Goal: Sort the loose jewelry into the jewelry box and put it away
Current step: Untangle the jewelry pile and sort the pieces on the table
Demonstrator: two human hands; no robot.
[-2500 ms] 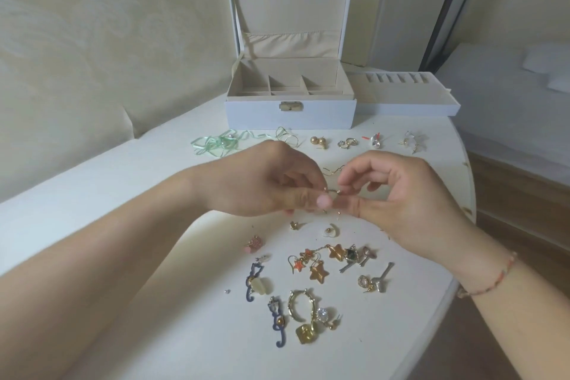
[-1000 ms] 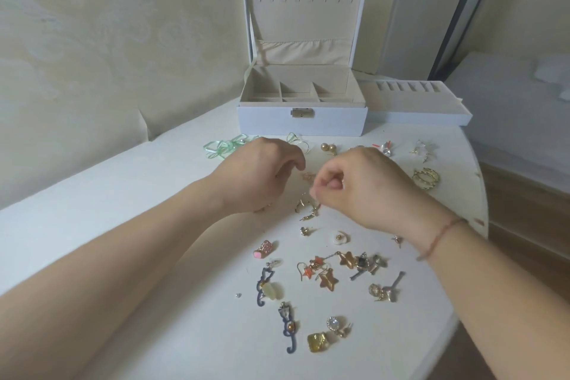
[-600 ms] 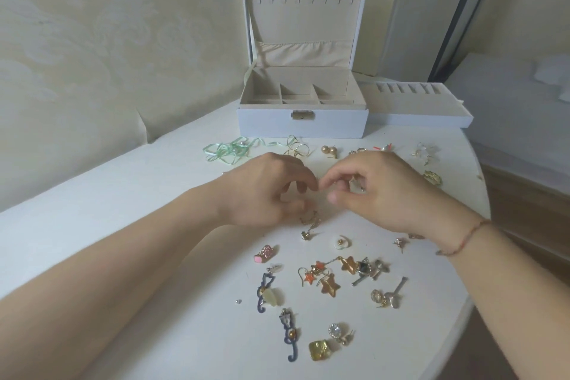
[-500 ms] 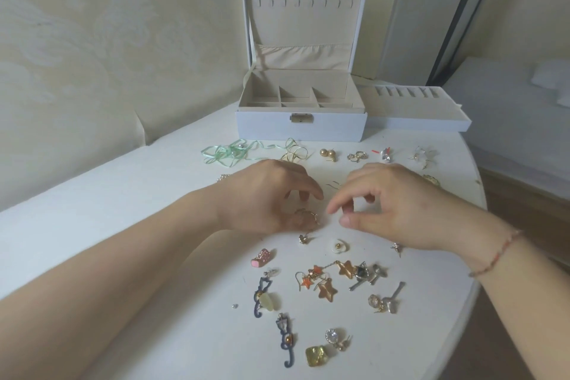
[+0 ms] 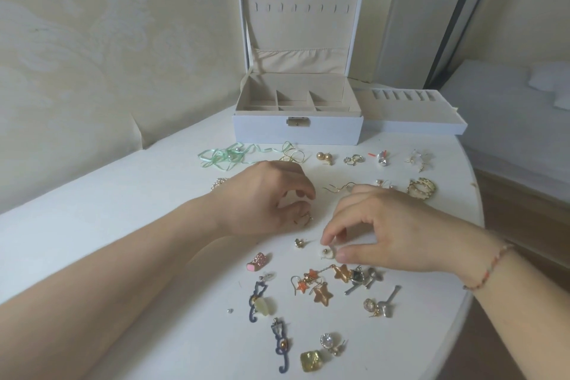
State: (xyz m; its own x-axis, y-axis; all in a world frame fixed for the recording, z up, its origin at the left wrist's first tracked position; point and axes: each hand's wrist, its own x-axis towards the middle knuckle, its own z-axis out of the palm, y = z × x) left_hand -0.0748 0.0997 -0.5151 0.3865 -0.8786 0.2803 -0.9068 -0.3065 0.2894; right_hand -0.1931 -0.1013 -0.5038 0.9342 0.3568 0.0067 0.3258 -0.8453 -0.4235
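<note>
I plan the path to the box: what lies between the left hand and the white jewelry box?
In the head view, a gold wire piece and green ribbon lie between left hand and white jewelry box.

Bare tabletop lies left of the white open-lidded jewelry box [image 5: 297, 129]. In front of it, green ribbon [image 5: 226, 157] and scattered earrings crowd the approach; its beige-lined removable tray [image 5: 413, 119] blocks the right.
</note>
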